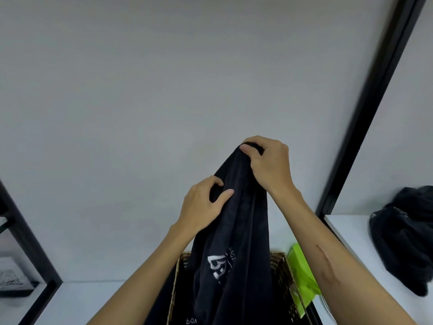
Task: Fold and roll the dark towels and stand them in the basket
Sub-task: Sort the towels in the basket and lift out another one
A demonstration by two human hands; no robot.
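Observation:
I hold a dark towel [236, 221] with white lettering up in front of the wall. My right hand [269, 165] grips its top end, fingers curled over the bunched cloth. Lower on the left side, my left hand [203, 205] pinches an edge of the same towel. The towel hangs down into a woven wicker basket [282, 275], whose dark inside is mostly hidden behind the cloth. More dark fabric with white letters shows at the basket's bottom edge.
A heap of dark towels [405, 242] lies on the white surface [346, 228] at the right. A bright green bag [302, 275] sits beside the basket's right wall. A black frame post [365, 109] runs up the right, another black frame [25, 242] at left.

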